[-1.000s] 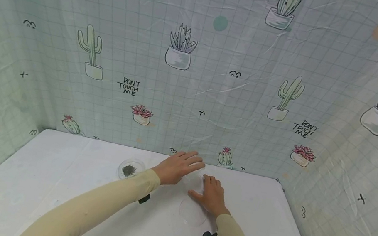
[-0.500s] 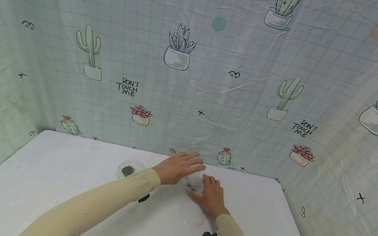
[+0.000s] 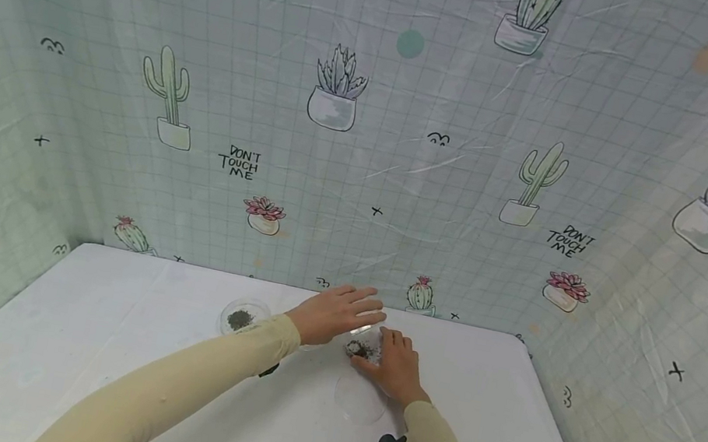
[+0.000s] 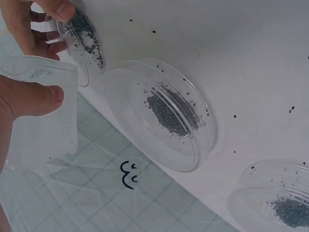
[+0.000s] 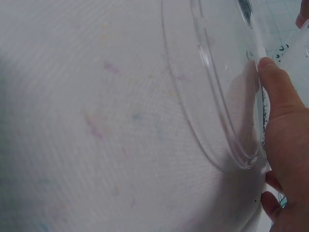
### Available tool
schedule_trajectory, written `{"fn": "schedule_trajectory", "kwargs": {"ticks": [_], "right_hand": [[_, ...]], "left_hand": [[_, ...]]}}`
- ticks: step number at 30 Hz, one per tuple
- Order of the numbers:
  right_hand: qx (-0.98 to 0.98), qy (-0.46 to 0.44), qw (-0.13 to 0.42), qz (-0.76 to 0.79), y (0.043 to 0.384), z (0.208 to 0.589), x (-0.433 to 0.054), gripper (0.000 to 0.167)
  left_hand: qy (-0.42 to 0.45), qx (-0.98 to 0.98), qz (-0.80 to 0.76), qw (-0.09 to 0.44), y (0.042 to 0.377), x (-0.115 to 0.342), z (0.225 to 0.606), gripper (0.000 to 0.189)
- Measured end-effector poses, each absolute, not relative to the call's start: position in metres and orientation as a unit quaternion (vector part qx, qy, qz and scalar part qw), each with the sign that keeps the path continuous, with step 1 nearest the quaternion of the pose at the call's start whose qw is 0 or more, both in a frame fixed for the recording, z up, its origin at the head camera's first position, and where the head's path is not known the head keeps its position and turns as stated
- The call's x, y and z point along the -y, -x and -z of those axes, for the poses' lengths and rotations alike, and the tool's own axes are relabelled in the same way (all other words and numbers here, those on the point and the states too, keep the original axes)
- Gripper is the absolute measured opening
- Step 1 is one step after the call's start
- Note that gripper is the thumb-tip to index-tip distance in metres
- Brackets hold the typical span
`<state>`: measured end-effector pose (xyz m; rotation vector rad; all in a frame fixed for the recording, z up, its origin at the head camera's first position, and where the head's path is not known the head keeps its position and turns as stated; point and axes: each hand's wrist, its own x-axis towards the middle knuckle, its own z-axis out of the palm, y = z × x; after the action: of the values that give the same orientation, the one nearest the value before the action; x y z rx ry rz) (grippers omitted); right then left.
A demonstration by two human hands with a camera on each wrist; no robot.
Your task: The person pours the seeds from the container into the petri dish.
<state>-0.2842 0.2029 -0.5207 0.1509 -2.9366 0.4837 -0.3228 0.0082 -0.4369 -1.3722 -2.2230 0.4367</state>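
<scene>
My left hand (image 3: 337,317) grips a translucent plastic container (image 4: 43,130), tilted beside a clear petri dish (image 4: 89,70). Small dark grains, seed-like, lie scattered and heaped in that dish (image 3: 366,351). My right hand (image 3: 397,368) holds the dish at its rim, with the thumb (image 5: 273,77) on the near side and the fingers around the far side. Left of it, in the left wrist view, a second petri dish (image 4: 130,130) holds a pile of dark grains; my left arm mostly hides it in the head view. A third dish (image 3: 225,318) with grains stands farther left.
A clear round lid or dish (image 3: 360,402) lies on the white table (image 3: 472,400), nearer than the held dish. Stray grains (image 4: 235,116) dot the tabletop. A cactus-print curtain (image 3: 384,171) rises right behind the table's far edge.
Dark grains have appeared in the dish at my right hand, and their heap has grown. My left hand has shifted very slightly right; the right hand has stayed in place.
</scene>
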Motion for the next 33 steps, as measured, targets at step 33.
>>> {"fn": "schedule_trajectory", "kwargs": {"ticks": [33], "right_hand": [[0.985,-0.048,0.072,-0.150,0.285,0.518,-0.202,0.092]], "left_hand": [[0.470,0.853,-0.018,0.226,0.322,0.013,0.438,0.094]]}}
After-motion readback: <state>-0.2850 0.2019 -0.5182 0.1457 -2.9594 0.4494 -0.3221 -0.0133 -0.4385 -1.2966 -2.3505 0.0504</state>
